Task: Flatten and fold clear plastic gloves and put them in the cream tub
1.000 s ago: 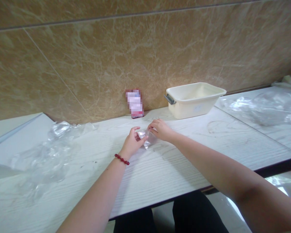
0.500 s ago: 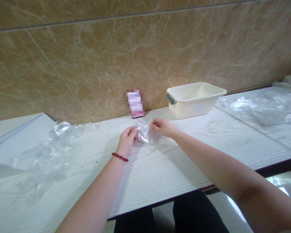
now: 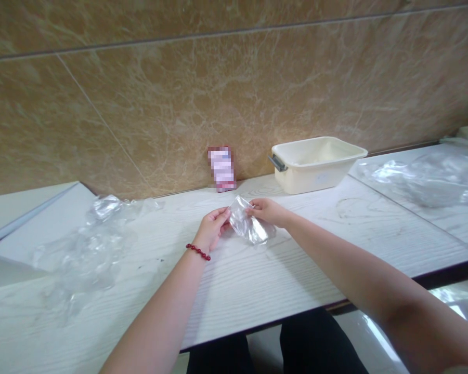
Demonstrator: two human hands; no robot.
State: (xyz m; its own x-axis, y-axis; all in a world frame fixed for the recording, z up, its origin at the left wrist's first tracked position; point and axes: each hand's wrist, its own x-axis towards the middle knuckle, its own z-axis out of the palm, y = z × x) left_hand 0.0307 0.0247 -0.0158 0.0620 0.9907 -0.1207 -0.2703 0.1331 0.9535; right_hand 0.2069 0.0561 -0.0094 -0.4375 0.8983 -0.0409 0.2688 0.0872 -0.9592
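- One white table (image 3: 257, 280) fills the lower frame, its near edge cut off by two forearms.
- Two heaps of clear plastic: one at left (image 3: 89, 244), one at far right (image 3: 425, 174), partly cropped.
- One cream tub (image 3: 315, 163) right of centre, contents unreadable.
- One small clear bag (image 3: 247, 226) at centre, pinched between the left hand (image 3: 212, 231) and right hand (image 3: 267, 212); its outline is hard to trace.
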